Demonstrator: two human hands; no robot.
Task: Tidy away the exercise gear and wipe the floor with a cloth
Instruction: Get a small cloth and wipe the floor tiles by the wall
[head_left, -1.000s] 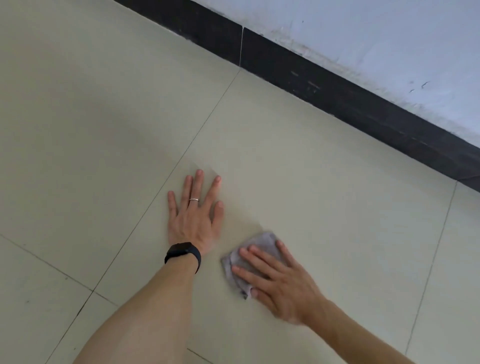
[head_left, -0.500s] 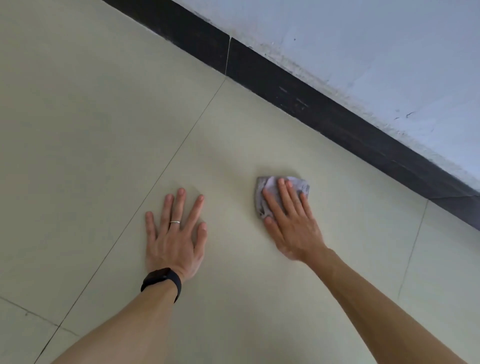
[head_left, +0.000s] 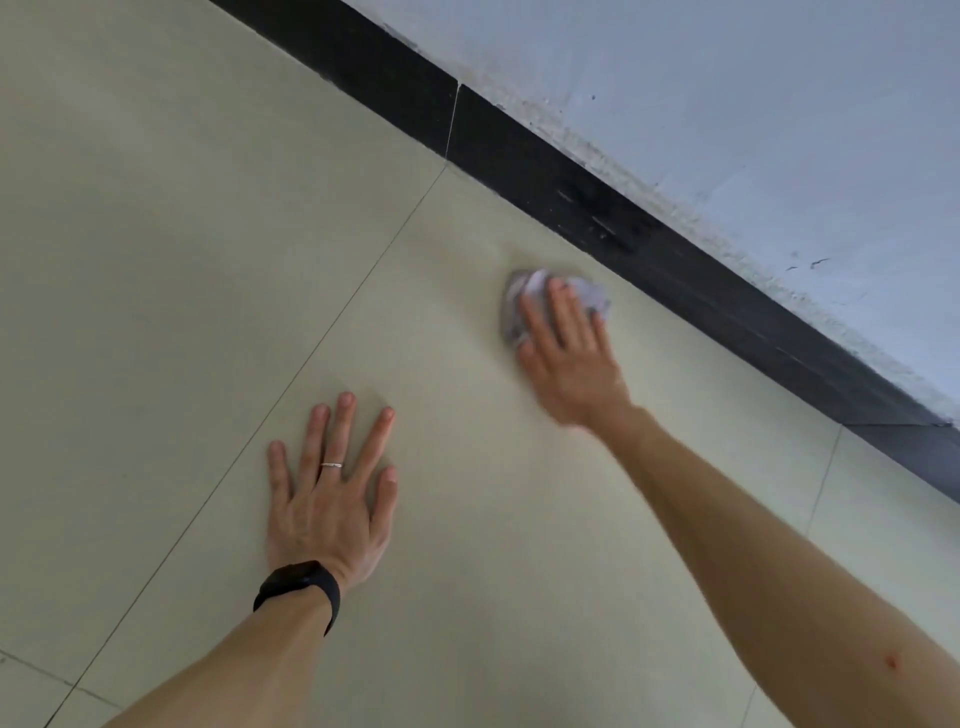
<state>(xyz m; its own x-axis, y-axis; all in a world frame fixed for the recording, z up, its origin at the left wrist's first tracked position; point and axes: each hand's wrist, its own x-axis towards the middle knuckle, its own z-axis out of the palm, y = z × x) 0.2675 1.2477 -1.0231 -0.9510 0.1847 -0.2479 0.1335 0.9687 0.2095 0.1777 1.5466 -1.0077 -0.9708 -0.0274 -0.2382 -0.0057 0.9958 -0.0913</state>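
A small crumpled grey cloth (head_left: 535, 288) lies on the pale tiled floor (head_left: 182, 260), a short way from the black skirting. My right hand (head_left: 566, 353) presses down on the cloth with straight fingers and covers its near half; the arm is stretched out and slightly blurred. My left hand (head_left: 327, 499) lies flat on the floor with fingers spread, nearer to me and to the left of the cloth. It wears a ring, and a black band sits on the wrist. No exercise gear is in view.
A black skirting board (head_left: 597, 197) runs diagonally from top centre to right edge, under a whitish scuffed wall (head_left: 727, 104). Thin grout lines cross the floor tiles to the left and lower right.
My right hand has pushed the cloth away from me, from beside the left wrist out towards the skirting. The left hand has stayed flat on the floor.
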